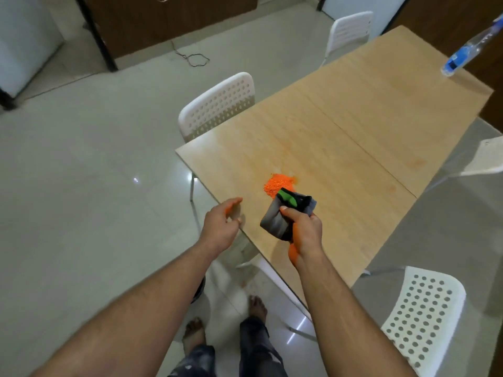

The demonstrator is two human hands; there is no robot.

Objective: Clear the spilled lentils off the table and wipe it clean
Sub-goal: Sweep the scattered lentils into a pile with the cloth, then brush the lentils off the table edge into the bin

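A small heap of orange lentils (279, 184) lies on the light wooden table (353, 131), near its front left edge. My right hand (303, 231) grips a folded grey, black and green cloth (285, 213) just in front of the heap, its far end touching the lentils. My left hand (221, 223) hovers at the table's left edge with relaxed fingers, cupped slightly and holding nothing. Orange dust stains both hands.
White perforated chairs stand at the left side (217, 104), far end (351, 31) and near right (424, 317). A plastic water bottle (462, 51) stands at the table's far right. A dark bin (200, 289) sits partly hidden under my left forearm. My feet are on the tiled floor.
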